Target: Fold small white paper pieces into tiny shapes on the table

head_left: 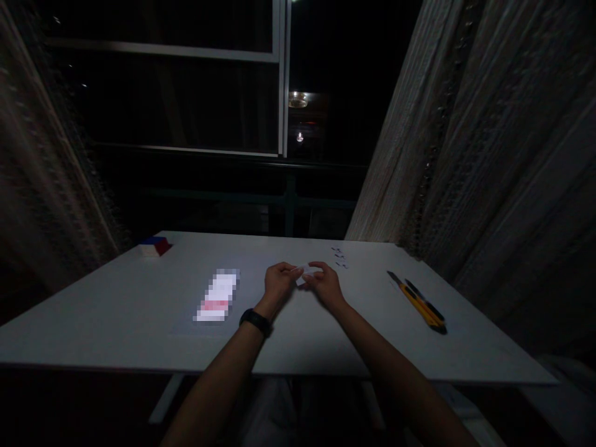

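Between my two hands, a small piece of white paper [305,271] is pinched over the middle of the table. My left hand [279,281] grips its left side with thumb and fingers; a dark band is on that wrist. My right hand [326,285] holds the other side, the fingers curled over its upper edge. The fingers cover part of the paper, and dim light hides its details. Just beyond my right hand, several small dark marks or bits [339,256] lie in a short column on the tabletop.
The white table [139,335] carries a lit, blurred-out phone-shaped screen [217,296] at left and a red, blue and white block [155,246] at the far left corner. A yellow utility knife [421,308] and a black pen-like object [424,300] lie at right. Curtains [395,143] flank a dark window.
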Tool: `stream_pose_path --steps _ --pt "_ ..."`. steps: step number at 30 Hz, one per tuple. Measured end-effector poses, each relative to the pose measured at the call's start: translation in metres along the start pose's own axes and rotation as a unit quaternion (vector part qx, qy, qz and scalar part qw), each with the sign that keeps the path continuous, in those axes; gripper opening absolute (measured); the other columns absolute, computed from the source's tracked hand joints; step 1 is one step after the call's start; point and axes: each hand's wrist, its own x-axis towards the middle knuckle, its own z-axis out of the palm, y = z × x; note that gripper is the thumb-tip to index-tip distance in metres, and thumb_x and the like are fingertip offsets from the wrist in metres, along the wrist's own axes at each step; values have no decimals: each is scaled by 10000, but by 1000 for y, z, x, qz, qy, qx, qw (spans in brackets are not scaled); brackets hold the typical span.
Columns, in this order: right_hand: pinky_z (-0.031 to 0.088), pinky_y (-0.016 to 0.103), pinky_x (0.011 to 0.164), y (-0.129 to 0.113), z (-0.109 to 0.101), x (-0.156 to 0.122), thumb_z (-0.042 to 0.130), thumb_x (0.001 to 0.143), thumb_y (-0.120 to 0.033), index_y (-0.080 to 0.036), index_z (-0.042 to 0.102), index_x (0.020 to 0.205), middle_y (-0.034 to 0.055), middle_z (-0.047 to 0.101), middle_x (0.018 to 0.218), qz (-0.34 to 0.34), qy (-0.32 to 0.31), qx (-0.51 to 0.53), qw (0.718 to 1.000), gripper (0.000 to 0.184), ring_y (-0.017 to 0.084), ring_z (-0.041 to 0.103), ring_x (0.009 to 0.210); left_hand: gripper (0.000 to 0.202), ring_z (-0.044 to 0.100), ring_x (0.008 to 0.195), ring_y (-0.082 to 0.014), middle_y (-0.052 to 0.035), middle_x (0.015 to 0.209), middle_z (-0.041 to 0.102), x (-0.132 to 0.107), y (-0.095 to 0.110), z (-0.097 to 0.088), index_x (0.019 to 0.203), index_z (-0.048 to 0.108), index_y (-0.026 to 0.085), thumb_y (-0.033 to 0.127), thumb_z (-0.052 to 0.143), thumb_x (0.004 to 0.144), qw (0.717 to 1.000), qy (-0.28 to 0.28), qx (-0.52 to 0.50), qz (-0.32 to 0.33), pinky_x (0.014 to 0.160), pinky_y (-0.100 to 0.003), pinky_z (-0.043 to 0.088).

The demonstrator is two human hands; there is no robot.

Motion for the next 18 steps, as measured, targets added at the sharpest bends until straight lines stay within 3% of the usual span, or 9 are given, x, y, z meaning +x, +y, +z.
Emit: stream_pose_path --steps 5,10,18 --pt "511 291 509 -2 -6 4 799 490 -342 -136 574 780 39 663 553 55 -19 69 996 421 207 651 496 280 550 513 -130 -53 576 644 1 1 0 606 652 117 321 784 466 1000 -7 -12 -16 499 -239 398" --pt "498 274 500 -4 -11 7 796 512 -342 -108 632 713 66 673 560 46 -33 65 996 349 184 637 488 279 552 546 -126 -50 598 648 0 7 1 624 677 114 371 745 540 998 -48 -35 -7 542 -238 406" --pt "505 258 487 -8 -8 4 784 537 -363 -101 641 628 87 679 561 62 -45 51 996 312 170 632 476 265 528 540 -129 -32 558 617 1 6 -1 589 661 121 383 701 592 998 7 41 38 538 -238 377"
